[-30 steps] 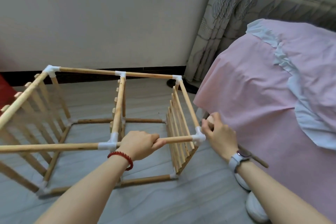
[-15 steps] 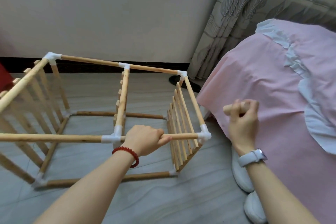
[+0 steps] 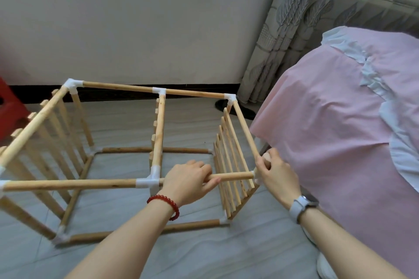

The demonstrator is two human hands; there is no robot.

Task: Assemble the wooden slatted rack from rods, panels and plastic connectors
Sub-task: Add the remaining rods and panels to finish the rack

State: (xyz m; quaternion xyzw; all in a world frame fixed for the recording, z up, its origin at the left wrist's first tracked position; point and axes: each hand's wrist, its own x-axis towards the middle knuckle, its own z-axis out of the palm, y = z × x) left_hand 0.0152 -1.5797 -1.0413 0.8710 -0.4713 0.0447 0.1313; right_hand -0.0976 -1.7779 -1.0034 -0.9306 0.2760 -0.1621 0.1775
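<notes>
The wooden rack [image 3: 158,133] stands on the floor as an open box of rods joined by white plastic connectors, with slatted panels at the left [image 3: 45,133], the middle and the right [image 3: 229,154]. My left hand [image 3: 188,179] grips the near top rod [image 3: 231,176] just right of a white T connector [image 3: 147,182]. My right hand [image 3: 275,174] is at the near right top corner, its fingers curled round a loose wooden rod whose round end [image 3: 266,157] shows above the fist. The corner connector is mostly hidden behind that hand.
A bed under a pink cover [image 3: 340,120] lies close on the right, almost touching the rack. A grey patterned curtain [image 3: 294,29] hangs behind it. A red stool [image 3: 9,111] stands at far left. White slippers [image 3: 324,265] sit under my right forearm.
My right hand, raised with the loose rod half a second ago, has come back down onto the near right corner. My left hand has kept its grip on the top rod.
</notes>
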